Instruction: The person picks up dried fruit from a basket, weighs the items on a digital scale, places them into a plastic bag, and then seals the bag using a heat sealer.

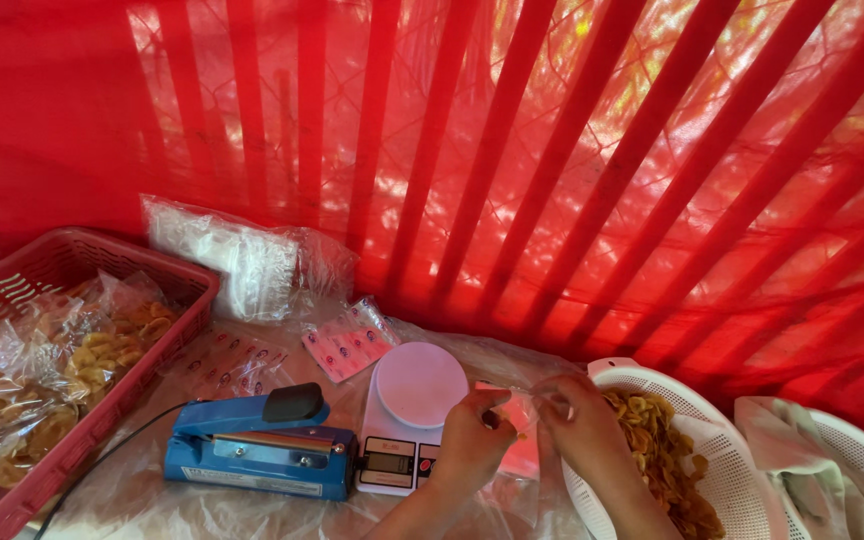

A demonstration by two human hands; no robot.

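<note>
Clearly, from the head camera, both hands meet at the worktop's near edge, between the white digital scale [407, 415] and the white colander of fried chips [652, 440]. The left hand [472, 440] and right hand [577, 425] each pinch what seems to be a thin clear bag [530, 400], though glare blurs it. Holding its mouth wide and close to the colander rim should keep chips from spilling. A blue heat sealer [257, 445] sits left of the scale.
</note>
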